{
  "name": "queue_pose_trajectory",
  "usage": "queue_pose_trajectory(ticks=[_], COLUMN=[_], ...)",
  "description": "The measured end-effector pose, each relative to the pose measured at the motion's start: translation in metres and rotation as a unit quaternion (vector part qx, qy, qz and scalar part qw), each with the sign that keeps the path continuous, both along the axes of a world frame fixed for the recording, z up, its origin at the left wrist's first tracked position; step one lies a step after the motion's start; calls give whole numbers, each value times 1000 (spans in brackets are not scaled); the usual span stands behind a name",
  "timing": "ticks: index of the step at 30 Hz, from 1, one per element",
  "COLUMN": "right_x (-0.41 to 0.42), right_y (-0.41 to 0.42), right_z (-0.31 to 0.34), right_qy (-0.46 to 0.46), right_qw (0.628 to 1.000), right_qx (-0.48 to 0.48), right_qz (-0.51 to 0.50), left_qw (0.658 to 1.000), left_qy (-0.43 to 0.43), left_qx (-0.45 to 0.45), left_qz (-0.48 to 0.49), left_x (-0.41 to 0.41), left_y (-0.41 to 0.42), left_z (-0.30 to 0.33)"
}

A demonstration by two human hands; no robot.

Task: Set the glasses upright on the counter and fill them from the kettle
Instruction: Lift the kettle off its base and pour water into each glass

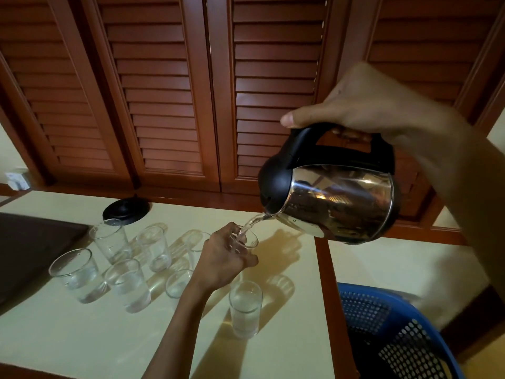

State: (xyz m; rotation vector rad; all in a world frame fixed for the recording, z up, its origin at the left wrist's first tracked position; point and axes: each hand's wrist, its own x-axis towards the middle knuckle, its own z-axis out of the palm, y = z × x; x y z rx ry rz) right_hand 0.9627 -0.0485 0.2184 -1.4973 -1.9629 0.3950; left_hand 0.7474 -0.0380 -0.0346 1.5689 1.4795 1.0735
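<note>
Louvred wooden shutters [169, 86] fill the wall behind a cream counter [82, 337] with a wood-trimmed edge at its right side. A blue plastic basket [388, 324] sits past that edge at lower right. The right hand [363, 105] is closed around the black handle of a steel electric kettle [341, 198], tilted spout-down, water [252, 221] streaming into a glass [250, 239] gripped by the left hand [224, 258]. No brand or writing is legible on the kettle. Its black base [126, 210] lies near the counter's back. Seven other glasses stand upright; the nearest [245, 307] holds water. Bare counter lies open toward the front.
</note>
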Motion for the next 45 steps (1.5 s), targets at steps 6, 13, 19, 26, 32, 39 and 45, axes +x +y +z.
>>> queue_pose_trajectory(ticks=[6,13,19,26,32,39,45], right_x=[2,4,5,22,50,64,58], right_y=[-2,1,2,4,-5,-18,-39], right_z=[1,1,-7,-38,-79,-131,-167], right_qy=[1,-1,24,165,388,524,541], right_qw=[1000,1000,1000,985,920,849,840], right_qx=[-3,6,-1,-37,-57,-59,-40], right_qz=[-15,-6,0,-46,-17,17,-11], left_qw=[1000,1000,1000,992,986,980,984], left_qy=[1,10,-9,-127,-169,-194,-175], left_qx=[1,8,13,-13,-4,23,27], left_qz=[0,-4,-5,-17,-11,-40,-34], left_x=[-1,-1,1,5,-3,-9,-4], left_y=[0,0,-1,1,4,7,10], left_z=[0,1,4,25,52,77,75])
